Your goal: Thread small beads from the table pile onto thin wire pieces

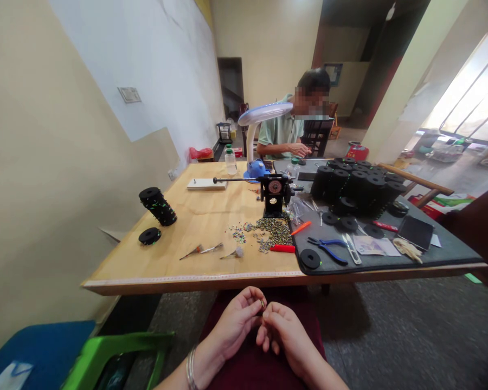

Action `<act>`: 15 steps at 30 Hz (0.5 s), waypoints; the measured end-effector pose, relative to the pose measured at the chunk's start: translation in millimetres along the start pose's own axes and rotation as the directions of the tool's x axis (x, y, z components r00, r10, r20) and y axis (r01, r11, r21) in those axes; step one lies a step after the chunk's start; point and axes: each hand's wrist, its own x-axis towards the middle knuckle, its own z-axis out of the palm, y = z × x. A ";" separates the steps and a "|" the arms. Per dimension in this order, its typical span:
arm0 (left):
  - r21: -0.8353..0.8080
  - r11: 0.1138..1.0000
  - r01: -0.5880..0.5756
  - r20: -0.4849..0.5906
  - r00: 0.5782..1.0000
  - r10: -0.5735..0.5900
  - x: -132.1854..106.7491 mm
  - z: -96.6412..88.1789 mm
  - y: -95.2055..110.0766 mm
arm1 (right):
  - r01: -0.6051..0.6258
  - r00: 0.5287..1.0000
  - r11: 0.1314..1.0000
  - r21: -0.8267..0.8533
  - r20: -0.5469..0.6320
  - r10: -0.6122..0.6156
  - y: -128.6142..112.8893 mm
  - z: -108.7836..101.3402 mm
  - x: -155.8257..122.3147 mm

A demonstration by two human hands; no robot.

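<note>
Above my lap, in front of the table edge, my two hands meet. My left hand (242,319), with a bracelet at the wrist, pinches a tiny dark and gold piece (262,304) between thumb and forefinger. It resembles the small striped pieces (274,230) heaped on the table. My right hand (282,327) is closed in a pinch right beside it; whatever lies between those fingertips is too small to make out. On the wood nearest my hands lie several thin tools with feathery or bristly ends (232,253) and a red pen-like stick (282,248).
A black hand-cranked winder (273,195) and a ring lamp (252,122) stand mid-table. Black foam spools (158,206) stand left; more spools (355,184) crowd the grey mat (370,261) with blue-handled pliers (328,251) and a cutter (352,249). A co-worker (280,132) sits opposite.
</note>
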 end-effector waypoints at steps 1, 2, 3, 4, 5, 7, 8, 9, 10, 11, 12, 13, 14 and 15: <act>0.020 1.000 -0.018 -0.015 1.000 0.019 -0.6 1.5 0.8 | 0.006 1.000 1.000 0.001 0.002 -0.006 0.8 -1.0 0.6; 0.042 0.999 -0.034 -0.029 0.999 0.035 -1.1 3.0 1.8 | 0.014 1.000 1.000 -0.001 0.003 -0.014 1.7 -2.1 1.2; 0.063 0.997 -0.047 -0.041 0.998 0.050 -1.7 4.5 2.7 | 0.024 1.000 1.000 -0.003 0.005 -0.024 2.5 -3.0 1.9; 0.083 0.995 -0.059 -0.049 0.997 0.063 -2.2 5.8 3.5 | 0.034 0.999 0.999 -0.004 0.006 -0.034 3.3 -3.8 2.4; 0.102 0.992 -0.069 -0.053 0.996 0.075 -2.6 6.8 4.1 | 0.043 0.999 0.999 -0.004 0.006 -0.043 3.8 -4.4 2.8; 0.137 0.986 -0.091 -0.049 0.994 0.099 -3.1 8.0 4.7 | 0.057 0.998 0.998 0.001 0.003 -0.057 4.0 -4.9 3.1; 0.156 0.982 -0.105 -0.046 0.992 0.114 -3.2 8.3 4.9 | 0.059 0.998 0.998 0.007 -0.002 -0.059 3.7 -4.8 3.0; 0.178 0.977 -0.120 -0.044 0.991 0.129 -3.3 8.5 5.2 | 0.061 0.998 0.998 0.014 -0.010 -0.061 3.3 -4.6 2.7; 0.204 0.969 -0.135 -0.042 0.988 0.147 -3.4 8.7 5.6 | 0.063 0.998 0.998 0.024 -0.019 -0.063 2.9 -4.4 2.5; 0.234 0.960 -0.152 -0.042 0.985 0.167 -3.5 9.0 6.2 | 0.065 0.998 0.997 0.035 -0.027 -0.064 2.5 -4.2 2.3; 0.267 0.949 -0.169 -0.043 0.981 0.187 -3.7 9.4 6.9 | 0.066 0.997 0.997 0.047 -0.034 -0.064 2.4 -4.1 2.3; 0.301 0.935 -0.186 -0.042 0.977 0.208 -3.9 9.8 7.9 | 0.066 0.997 0.996 0.060 -0.039 -0.064 2.5 -4.2 2.4; 0.337 0.919 -0.204 -0.038 0.972 0.230 -4.2 10.3 8.9 | 0.064 0.997 0.995 0.070 -0.042 -0.061 2.8 -4.4 2.8; 0.374 0.901 -0.222 -0.031 0.968 0.251 -4.6 10.7 9.9 | 0.061 0.997 0.995 0.079 -0.042 -0.058 3.4 -4.9 3.3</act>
